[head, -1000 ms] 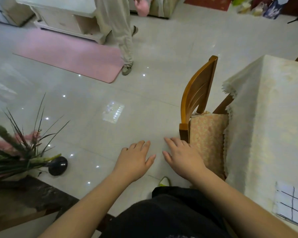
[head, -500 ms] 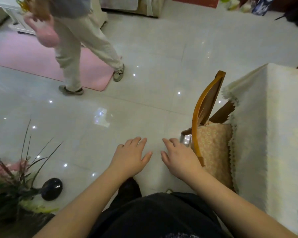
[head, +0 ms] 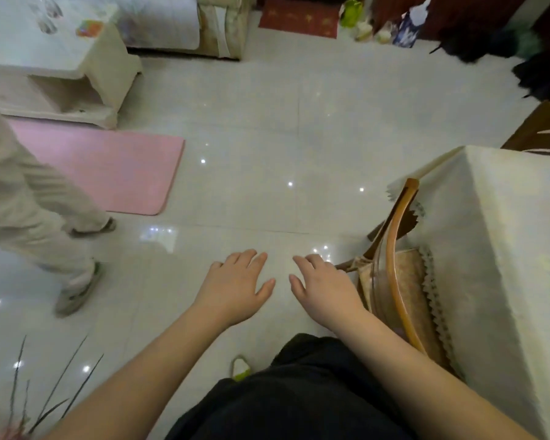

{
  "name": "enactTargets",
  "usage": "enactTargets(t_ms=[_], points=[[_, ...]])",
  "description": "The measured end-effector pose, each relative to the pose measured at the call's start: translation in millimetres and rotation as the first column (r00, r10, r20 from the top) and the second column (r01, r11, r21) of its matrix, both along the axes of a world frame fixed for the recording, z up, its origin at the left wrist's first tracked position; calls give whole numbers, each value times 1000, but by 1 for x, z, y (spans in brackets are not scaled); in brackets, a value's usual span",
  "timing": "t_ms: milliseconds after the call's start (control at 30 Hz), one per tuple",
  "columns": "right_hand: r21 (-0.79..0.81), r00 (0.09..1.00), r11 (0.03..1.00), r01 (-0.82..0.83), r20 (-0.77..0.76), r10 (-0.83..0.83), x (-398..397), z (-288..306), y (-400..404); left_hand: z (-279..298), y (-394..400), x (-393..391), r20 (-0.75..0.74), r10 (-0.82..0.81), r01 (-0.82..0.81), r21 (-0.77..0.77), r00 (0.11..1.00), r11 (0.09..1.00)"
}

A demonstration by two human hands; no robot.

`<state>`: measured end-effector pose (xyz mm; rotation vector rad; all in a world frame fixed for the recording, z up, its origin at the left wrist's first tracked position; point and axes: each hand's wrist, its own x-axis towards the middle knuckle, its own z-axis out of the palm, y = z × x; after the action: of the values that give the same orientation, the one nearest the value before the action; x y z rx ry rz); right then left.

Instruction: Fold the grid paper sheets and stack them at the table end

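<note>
My left hand (head: 235, 285) and my right hand (head: 323, 287) hover side by side over the tiled floor, palms down, fingers spread, holding nothing. The table (head: 505, 249) under a cream cloth fills the right side, with its corner pointing away from me. No grid paper shows in this view. My right hand is just left of the wooden chair (head: 397, 268) tucked against the table.
Another person's legs (head: 38, 223) in pale trousers stride across the floor at the left. A pink mat (head: 108, 173) lies beyond them, in front of a white cabinet (head: 61, 74). Plant leaves (head: 45, 392) poke in at the bottom left. A second chair (head: 543, 131) stands past the table.
The view has swung left and up, so the grid paper at the table's near edge has left the frame. The other person walked from the far cabinet toward the left. My hands kept their pose.
</note>
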<state>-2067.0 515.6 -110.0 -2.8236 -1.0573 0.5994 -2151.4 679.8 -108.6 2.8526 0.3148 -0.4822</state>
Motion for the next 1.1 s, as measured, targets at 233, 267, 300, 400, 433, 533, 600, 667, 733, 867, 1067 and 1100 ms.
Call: enactTargets(t_ms=[233, 267, 300, 400, 433, 533, 600, 667, 733, 867, 1067, 1100], points=[[4, 989, 990, 144, 22, -144, 89, 1, 18, 0, 29, 119, 43, -152, 152, 4, 987, 988], [20, 986, 986, 165, 18, -166, 104, 2, 21, 2, 33, 138, 38, -172, 172, 1, 984, 985], [35, 982, 982, 185, 17, -186, 119, 2, 24, 5, 38, 156, 29, -190, 190, 3, 981, 982], [68, 970, 968, 241, -8, -241, 163, 4, 34, 17, 56, 209, 20, -221, 221, 29, 975, 975], [73, 966, 963, 259, -28, -258, 178, 5, 37, 22, 62, 224, 19, -227, 227, 37, 974, 973], [77, 960, 957, 281, -18, -280, 222, 9, 46, 32, 74, 271, 26, -262, 261, 56, 965, 964], [77, 955, 952, 295, 11, -297, 252, 16, 52, 38, 82, 303, 32, -289, 286, 64, 957, 956], [76, 948, 946, 315, 34, -318, 281, 23, 58, 44, 90, 337, 55, -310, 306, 68, 949, 950], [72, 937, 937, 343, 49, -346, 311, 29, 66, 50, 98, 371, 81, -337, 332, 69, 938, 941], [46, 917, 921, 388, 79, -390, 367, 32, 90, 52, 114, 443, 114, -409, 403, 74, 905, 912], [32, 879, 887, 462, 121, -462, 453, 38, 132, 52, 156, 536, 177, -489, 480, 93, 854, 872], [33, 867, 875, 482, 126, -482, 466, 40, 138, 52, 162, 549, 176, -494, 485, 95, 851, 869]])
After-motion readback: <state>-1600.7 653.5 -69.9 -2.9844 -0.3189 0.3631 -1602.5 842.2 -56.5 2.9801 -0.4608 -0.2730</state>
